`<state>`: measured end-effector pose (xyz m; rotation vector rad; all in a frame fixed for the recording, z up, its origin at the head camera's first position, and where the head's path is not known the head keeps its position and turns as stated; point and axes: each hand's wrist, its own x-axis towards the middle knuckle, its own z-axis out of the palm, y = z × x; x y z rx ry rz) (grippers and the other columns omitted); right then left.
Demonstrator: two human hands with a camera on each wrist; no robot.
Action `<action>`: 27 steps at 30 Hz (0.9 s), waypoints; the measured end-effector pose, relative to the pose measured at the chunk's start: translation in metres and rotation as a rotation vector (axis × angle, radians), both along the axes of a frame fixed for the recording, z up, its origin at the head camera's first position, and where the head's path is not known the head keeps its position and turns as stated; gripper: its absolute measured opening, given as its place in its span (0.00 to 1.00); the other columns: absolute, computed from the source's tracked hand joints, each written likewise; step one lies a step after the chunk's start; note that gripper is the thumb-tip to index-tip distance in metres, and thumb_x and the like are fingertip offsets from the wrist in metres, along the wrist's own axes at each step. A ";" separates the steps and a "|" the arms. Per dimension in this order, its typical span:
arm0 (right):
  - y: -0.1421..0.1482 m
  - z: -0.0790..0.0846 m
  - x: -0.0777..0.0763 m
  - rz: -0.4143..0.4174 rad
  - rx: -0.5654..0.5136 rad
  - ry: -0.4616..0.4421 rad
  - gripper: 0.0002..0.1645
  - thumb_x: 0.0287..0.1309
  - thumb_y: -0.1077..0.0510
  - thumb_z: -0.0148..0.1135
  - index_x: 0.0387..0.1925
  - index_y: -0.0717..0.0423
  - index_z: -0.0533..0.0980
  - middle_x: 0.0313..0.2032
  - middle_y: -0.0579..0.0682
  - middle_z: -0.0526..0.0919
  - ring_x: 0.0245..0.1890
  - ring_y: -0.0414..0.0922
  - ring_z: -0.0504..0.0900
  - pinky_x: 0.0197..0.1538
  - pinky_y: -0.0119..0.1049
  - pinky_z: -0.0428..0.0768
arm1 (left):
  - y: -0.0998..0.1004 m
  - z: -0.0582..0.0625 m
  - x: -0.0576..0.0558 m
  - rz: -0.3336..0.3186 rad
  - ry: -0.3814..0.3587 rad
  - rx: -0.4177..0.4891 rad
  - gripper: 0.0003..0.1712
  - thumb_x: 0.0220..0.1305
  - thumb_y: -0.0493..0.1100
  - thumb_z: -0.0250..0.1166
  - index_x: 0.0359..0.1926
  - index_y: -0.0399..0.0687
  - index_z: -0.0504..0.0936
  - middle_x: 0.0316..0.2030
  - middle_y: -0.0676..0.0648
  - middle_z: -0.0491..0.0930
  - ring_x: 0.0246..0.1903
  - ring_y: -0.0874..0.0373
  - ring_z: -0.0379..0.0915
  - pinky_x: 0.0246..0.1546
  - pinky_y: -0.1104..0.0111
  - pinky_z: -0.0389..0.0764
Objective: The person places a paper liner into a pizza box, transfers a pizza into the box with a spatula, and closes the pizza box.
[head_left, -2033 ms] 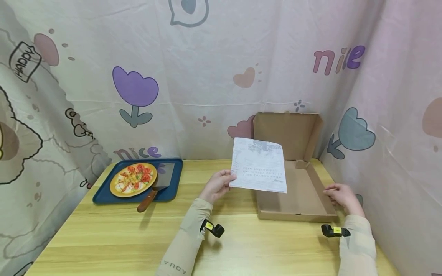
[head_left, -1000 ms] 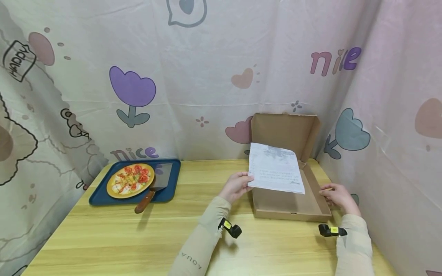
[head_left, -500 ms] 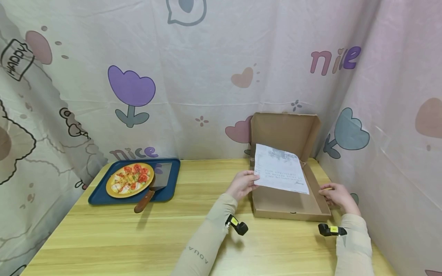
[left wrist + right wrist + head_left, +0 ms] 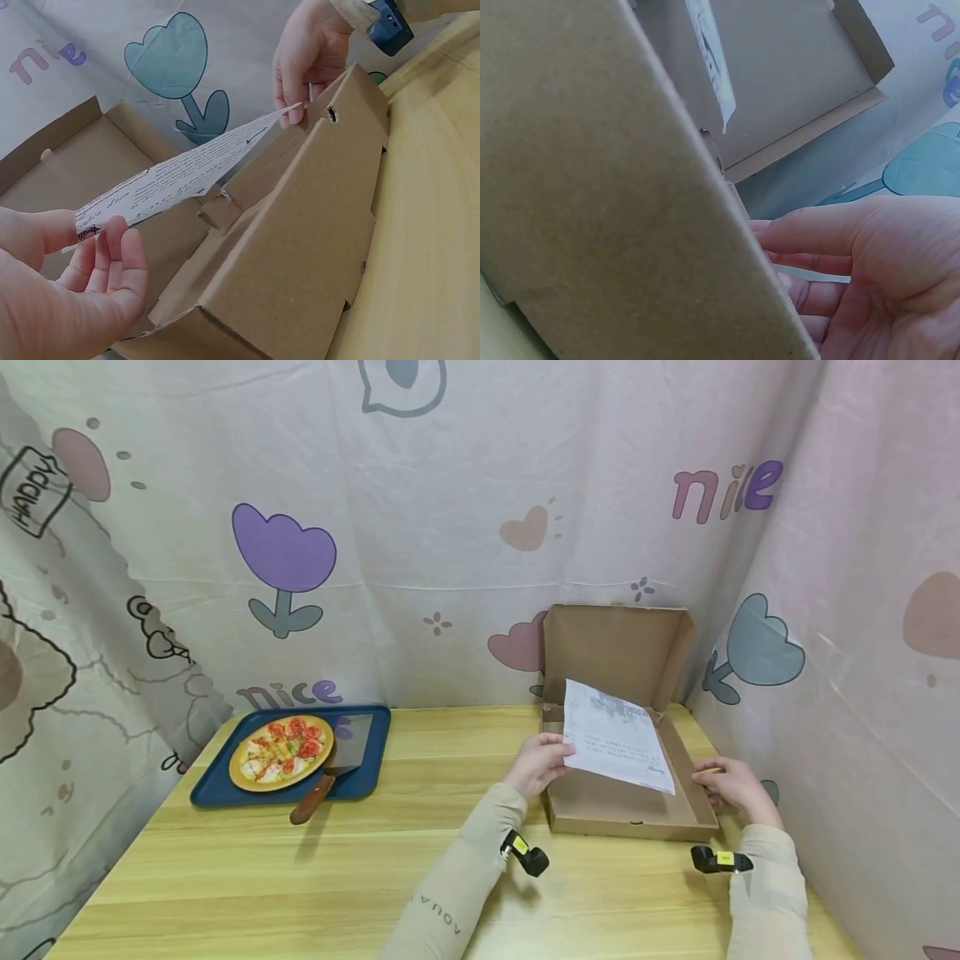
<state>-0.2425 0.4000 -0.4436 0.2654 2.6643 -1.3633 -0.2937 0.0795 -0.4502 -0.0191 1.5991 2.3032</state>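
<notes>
My left hand (image 4: 538, 765) pinches the left edge of a white printed sheet of paper (image 4: 615, 735) between thumb and fingers. The sheet slants over the opened cardboard pizza box (image 4: 600, 822), apart from its floor in the left wrist view. At the box's right side, my right hand (image 4: 738, 789) holds the side wall between thumb and fingers. The right wrist view shows that hand's thumb at the wall's top edge, with part of the fingers hidden behind the cardboard (image 4: 630, 187). The raised lid (image 4: 615, 647) leans near the curtain.
On the left of the wooden table (image 4: 262, 893) lies a blue tray (image 4: 217, 785). It bears a yellow plate with a pizza (image 4: 281, 750) and a spatula (image 4: 313, 798) whose wooden handle overhangs the front rim. Patterned curtains (image 4: 420, 527) close off the back and sides.
My left hand has carried the sheet rightward, from beside the box to over its opening, and the sheet has tilted flatter. My right hand stays at the box's right wall.
</notes>
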 end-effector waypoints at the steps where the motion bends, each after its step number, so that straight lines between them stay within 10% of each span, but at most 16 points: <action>1: 0.000 0.000 0.000 -0.001 -0.002 -0.001 0.24 0.64 0.61 0.56 0.54 0.77 0.66 0.25 0.44 0.76 0.24 0.39 0.74 0.27 0.34 0.78 | 0.001 0.000 0.000 0.000 -0.002 -0.003 0.13 0.58 0.27 0.64 0.45 0.32 0.76 0.34 0.45 0.80 0.30 0.58 0.78 0.33 0.71 0.80; 27: -0.001 0.001 0.003 0.002 -0.022 -0.006 0.25 0.65 0.62 0.55 0.56 0.78 0.64 0.27 0.47 0.77 0.25 0.40 0.75 0.28 0.34 0.78 | 0.014 -0.004 0.004 -0.049 0.011 -0.069 0.10 0.55 0.28 0.67 0.39 0.36 0.76 0.32 0.45 0.81 0.28 0.60 0.77 0.31 0.72 0.80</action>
